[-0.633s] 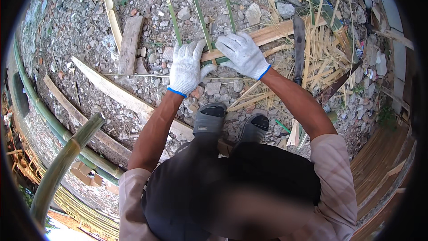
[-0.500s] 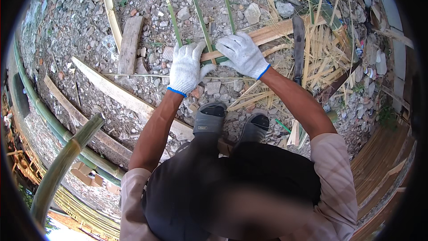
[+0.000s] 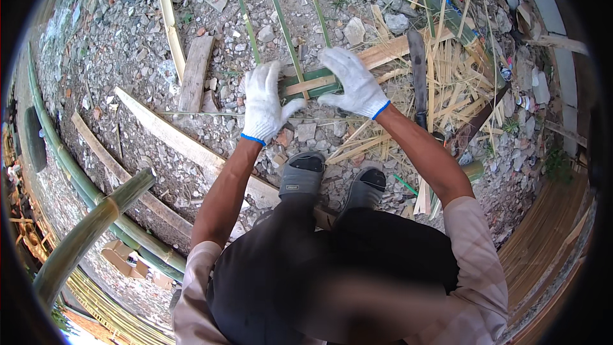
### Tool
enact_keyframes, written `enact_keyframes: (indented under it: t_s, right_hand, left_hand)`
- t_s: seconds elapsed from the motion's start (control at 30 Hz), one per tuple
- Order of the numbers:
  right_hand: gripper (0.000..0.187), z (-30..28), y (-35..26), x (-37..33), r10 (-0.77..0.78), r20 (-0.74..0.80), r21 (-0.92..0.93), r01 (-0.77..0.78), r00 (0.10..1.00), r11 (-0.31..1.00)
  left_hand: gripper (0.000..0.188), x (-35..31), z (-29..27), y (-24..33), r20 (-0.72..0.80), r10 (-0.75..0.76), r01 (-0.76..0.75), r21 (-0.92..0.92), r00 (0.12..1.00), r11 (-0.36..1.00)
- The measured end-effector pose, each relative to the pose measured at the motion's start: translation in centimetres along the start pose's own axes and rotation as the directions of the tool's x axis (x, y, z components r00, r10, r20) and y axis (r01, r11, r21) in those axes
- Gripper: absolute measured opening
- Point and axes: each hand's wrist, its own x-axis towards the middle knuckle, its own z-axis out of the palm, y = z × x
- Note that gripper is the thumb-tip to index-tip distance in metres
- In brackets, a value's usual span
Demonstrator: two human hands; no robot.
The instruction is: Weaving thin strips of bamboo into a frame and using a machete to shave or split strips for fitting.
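Note:
Both my hands wear white knit gloves with blue cuffs. Between them lies a small weave of bamboo strips (image 3: 313, 81), with pale and green short pieces crossing three long green strips (image 3: 279, 18) that run away from me. My left hand (image 3: 264, 99) is at the left end of the weave, open, fingers extended forward and thumb spread toward it. At the right end, my right hand (image 3: 352, 83) is open too, its thumb apart from the fingers. The fingertips of both hands are beside or on the outer long strips; exact contact cannot be made out.
A dark long-bladed knife (image 3: 418, 70) lies to the right, beside a heap of pale bamboo shavings (image 3: 456, 83). A short plank (image 3: 196, 73) and split bamboo lengths (image 3: 169, 134) lie left. A thick bamboo pole (image 3: 96, 230) juts up at lower left. Rubble covers the ground.
My hands have loosened from the woven pieces and spread apart, thumbs outstretched, so more of the crossing strips shows. The view has shifted slightly.

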Motion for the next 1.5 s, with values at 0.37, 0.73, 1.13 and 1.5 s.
enact_keyframes:
  t_s: [0.37, 0.73, 1.13, 1.5]
  right_hand:
    - [0.035, -2.8, 1.8, 4.8, 0.543, 0.168, -0.095, -0.535, 0.823, 0.84]
    - [0.047, -7.6, 2.3, 0.9, 0.455, -0.124, -0.306, -0.47, 0.882, 0.828]
    - [0.036, -1.1, -2.4, 1.6, 0.335, 0.164, -0.162, -0.309, 0.928, 0.937]
    - [0.044, -3.5, 0.9, 1.3, 0.31, 0.037, -0.095, -0.306, 0.95, 0.947]
  left_hand:
    - [0.053, 2.4, 0.9, -6.4, 0.314, -0.727, 0.781, -0.39, 0.611, 0.488]
    - [0.041, 0.4, -6.3, -2.6, -0.074, -0.568, 0.551, -0.167, 0.82, 0.817]
    - [0.019, 1.3, -0.6, -1.4, 0.015, -0.321, 0.321, 0.005, 0.947, 0.947]
    - [0.048, 0.9, -8.5, -3.7, -0.179, -0.277, 0.315, 0.242, 0.944, 0.918]
